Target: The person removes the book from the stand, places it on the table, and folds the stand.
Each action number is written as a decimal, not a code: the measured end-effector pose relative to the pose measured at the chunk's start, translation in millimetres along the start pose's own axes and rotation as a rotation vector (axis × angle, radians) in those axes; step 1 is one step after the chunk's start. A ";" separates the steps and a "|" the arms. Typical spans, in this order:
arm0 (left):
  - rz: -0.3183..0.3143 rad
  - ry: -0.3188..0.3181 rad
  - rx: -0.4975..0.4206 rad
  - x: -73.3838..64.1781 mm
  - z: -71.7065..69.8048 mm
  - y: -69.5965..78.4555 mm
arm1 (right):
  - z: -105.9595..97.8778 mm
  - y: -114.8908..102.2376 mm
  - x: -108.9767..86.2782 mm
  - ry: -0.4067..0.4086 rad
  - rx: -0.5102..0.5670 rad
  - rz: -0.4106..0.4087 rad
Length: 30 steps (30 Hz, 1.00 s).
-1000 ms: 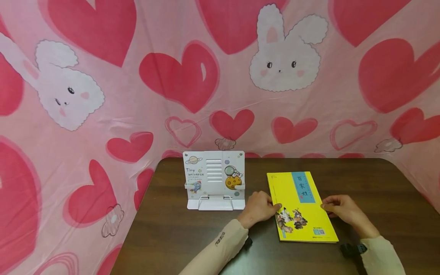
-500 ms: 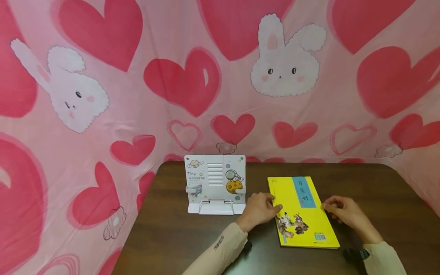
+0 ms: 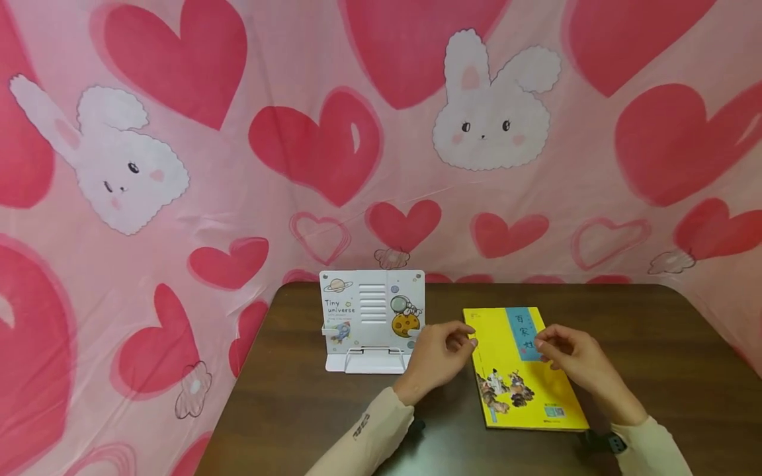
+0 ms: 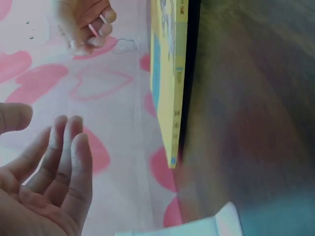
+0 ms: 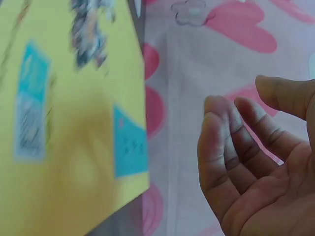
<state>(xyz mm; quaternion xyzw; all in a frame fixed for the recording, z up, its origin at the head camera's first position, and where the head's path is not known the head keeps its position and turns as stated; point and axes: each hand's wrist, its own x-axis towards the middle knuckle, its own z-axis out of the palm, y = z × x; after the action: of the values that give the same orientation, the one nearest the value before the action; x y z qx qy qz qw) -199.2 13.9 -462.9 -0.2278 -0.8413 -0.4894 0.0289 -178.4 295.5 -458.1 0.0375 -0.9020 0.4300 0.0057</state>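
Note:
A yellow book (image 3: 512, 370) with a blue title panel and a small painted scene lies flat on the dark wooden table (image 3: 286, 423). My left hand (image 3: 437, 357) hovers by the book's left edge, apart from it, fingers loosely bent and holding nothing. Above the cover's right side hangs my right hand (image 3: 574, 357), also holding nothing. In the left wrist view the book's spine (image 4: 178, 98) shows, with a gap to the left hand (image 4: 54, 182). In the right wrist view the right hand (image 5: 256, 157) is clear of the cover (image 5: 74, 137), thumb apart from the fingers.
A white book stand (image 3: 372, 317) printed with planets, a rocket and an astronaut stands upright left of the book, partly behind the left hand. Pink cloth (image 3: 405, 152) with hearts and rabbits hangs behind the table. Dark wrist devices (image 3: 616, 443) sit below the sleeves.
Both hands have let go of the book's side edges and lifted off. The right hand has moved left over the cover; the left has drawn slightly up and away. The book stays put.

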 end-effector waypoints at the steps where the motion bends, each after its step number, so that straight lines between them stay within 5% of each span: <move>1: 0.015 0.017 -0.004 -1.5 -3.3 -0.2 | 1.5 -4.6 -0.3 0.006 -0.002 -0.010; 13: 0.130 0.150 -0.053 -13.4 -31.5 -13.3 | 20.4 -35.5 0.7 0.044 -0.079 -0.182; 30: 0.134 0.281 0.016 -31.7 -69.6 -34.6 | 44.0 -69.9 7.2 0.054 -0.035 -0.232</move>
<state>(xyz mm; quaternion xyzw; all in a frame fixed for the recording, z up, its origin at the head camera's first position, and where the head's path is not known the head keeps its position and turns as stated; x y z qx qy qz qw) -197.2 -70.0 -463.5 -0.2123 -0.8158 -0.5066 0.1809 -179.5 217.0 -431.3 0.1296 -0.8986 0.4113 0.0805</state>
